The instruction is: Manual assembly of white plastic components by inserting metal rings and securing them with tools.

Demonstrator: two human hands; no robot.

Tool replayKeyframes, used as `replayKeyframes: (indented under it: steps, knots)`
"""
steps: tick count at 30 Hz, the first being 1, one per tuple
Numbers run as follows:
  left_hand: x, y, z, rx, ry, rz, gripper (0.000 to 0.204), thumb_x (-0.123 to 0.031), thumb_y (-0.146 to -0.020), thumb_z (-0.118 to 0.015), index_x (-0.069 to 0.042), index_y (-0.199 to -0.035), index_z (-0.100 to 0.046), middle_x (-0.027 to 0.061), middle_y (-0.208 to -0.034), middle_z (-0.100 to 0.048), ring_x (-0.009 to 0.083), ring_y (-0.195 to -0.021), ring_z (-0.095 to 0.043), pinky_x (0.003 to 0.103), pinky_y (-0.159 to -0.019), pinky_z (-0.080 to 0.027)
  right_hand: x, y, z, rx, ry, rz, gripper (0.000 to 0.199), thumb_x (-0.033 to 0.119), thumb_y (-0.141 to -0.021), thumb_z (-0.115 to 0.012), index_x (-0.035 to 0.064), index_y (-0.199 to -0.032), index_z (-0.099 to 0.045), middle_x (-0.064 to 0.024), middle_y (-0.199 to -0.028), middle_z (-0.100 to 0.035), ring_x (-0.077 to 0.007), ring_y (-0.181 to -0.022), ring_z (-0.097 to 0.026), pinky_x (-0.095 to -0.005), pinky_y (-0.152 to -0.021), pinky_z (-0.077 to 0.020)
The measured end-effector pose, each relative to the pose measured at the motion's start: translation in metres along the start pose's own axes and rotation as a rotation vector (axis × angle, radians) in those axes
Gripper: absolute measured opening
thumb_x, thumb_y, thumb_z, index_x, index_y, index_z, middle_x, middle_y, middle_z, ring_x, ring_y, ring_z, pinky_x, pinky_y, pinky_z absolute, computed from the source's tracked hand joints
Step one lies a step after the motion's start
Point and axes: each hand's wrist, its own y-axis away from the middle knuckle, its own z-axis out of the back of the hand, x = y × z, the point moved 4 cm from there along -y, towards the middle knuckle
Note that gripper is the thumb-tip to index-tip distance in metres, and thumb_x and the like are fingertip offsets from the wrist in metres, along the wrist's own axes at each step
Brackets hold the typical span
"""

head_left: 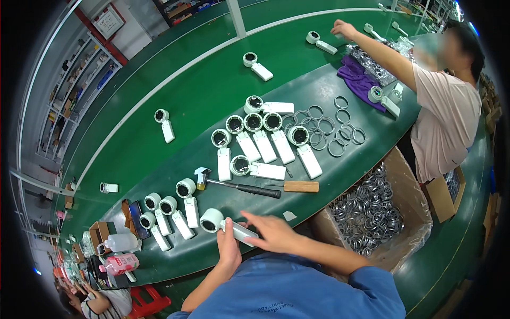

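Note:
In front of my body a pale handheld fan (212, 218) with a round head and a long flat handle lies in my left hand (229, 247). The fingers of that hand are closed around the handle just below the head. My right hand (274, 234) is over the handle's other end, its fingers stretched and apart; a fingertip appears to touch the handle. Beyond my hands, a hammer (244, 187) with a black grip lies on the green table (154, 183), beside a wooden-handled tool (300, 186). Several similar fans (189, 211) lie left of the hammer.
More fans (254, 122) and loose grey rings (326, 125) lie mid-table. A lined carton (419, 223) full of metal rings stands at my right. Further fans rest on the green conveyor belt (207, 74). Bottles (119, 263) stand at left. A co-worker (443, 106) reaches over the belt.

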Motion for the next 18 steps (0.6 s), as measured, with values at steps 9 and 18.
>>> replayKeyframes:
  steps: [9,18]
  knots:
    - [-0.063,0.001,0.002,-0.095,-0.806,-0.896,0.061,-0.014,-0.089,-0.075,0.002,-0.141,-0.046,0.0155,-0.133,-0.06,0.0236,-0.119,-0.06,0.035,-0.102,-0.046,-0.026,0.003,-0.022,0.093,-0.301,-0.059,0.049,0.024,-0.1,-0.062,0.0048,-0.144,-0.051,-0.0192,-0.118,-0.061,-0.0361,-0.102,-0.065,-0.0403,-0.086,-0.0522]
    - [-0.038,-0.041,0.023,0.091,-0.919,-0.89,0.067,-0.01,-0.078,-0.079,0.0,-0.139,-0.053,0.0147,-0.123,-0.065,0.0259,-0.108,-0.065,0.036,-0.097,-0.05,-0.035,0.004,0.032,-0.133,0.12,0.176,0.029,0.021,-0.095,-0.065,0.006,-0.121,-0.065,-0.0141,-0.109,-0.066,-0.0328,-0.094,-0.067,-0.0409,-0.079,-0.0543]
